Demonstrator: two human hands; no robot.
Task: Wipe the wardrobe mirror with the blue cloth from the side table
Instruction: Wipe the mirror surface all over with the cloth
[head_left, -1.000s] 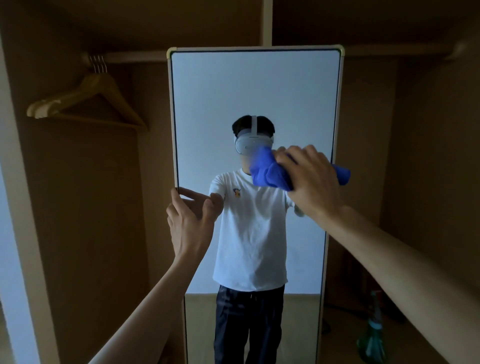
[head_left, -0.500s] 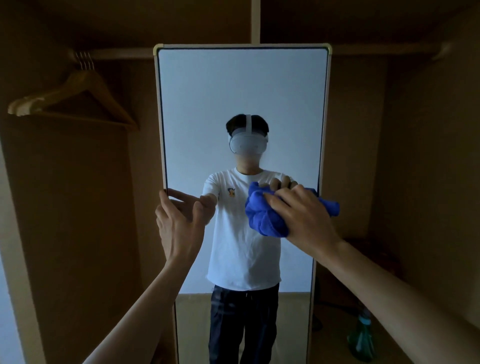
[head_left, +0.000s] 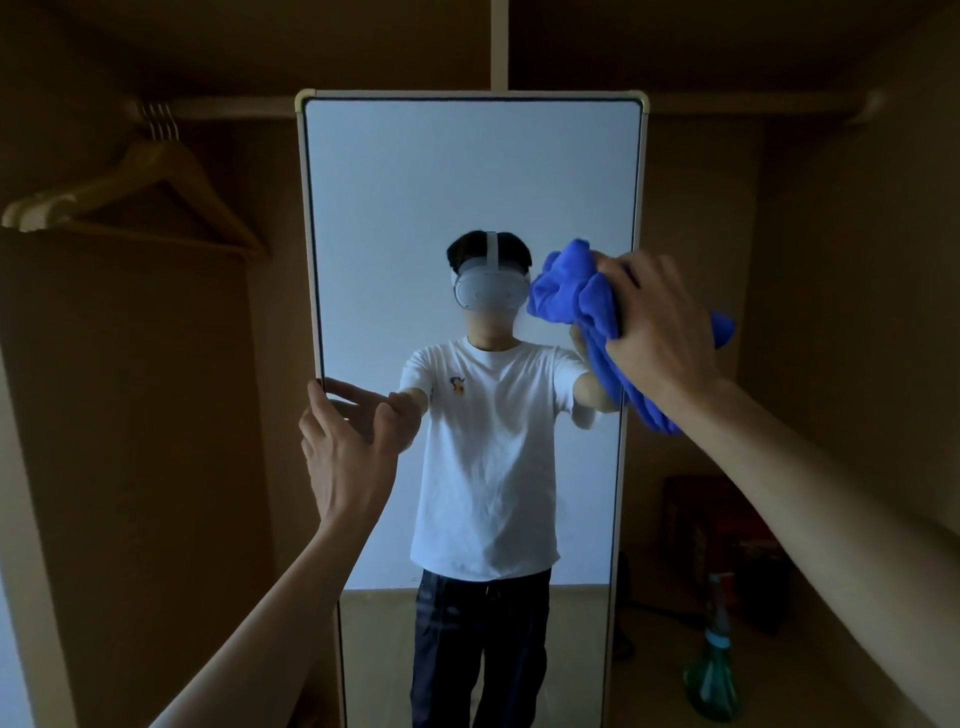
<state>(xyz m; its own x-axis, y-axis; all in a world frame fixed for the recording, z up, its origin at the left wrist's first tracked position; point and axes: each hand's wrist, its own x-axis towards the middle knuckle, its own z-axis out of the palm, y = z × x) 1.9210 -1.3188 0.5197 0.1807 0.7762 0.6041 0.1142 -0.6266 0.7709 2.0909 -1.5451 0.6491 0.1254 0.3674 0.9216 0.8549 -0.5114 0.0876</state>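
A tall mirror (head_left: 415, 182) with a pale frame stands upright inside the open wooden wardrobe and reflects a person in a white T-shirt. My right hand (head_left: 657, 322) grips a bunched blue cloth (head_left: 576, 301) and presses it on the glass near the mirror's right edge, at mid height. Part of the cloth hangs below and behind my hand. My left hand (head_left: 345, 447) holds the mirror's left edge, thumb on the glass and fingers curled round the frame.
Wooden hangers (head_left: 130, 197) hang on the rail (head_left: 218, 109) at the upper left. A green bottle (head_left: 714, 675) stands on the wardrobe floor at the lower right, with a dark box (head_left: 727, 540) behind it. Wardrobe walls close in on both sides.
My right hand has carried the cloth down the glass, then up and right to the mirror's right edge. My left hand has stayed on the left edge.
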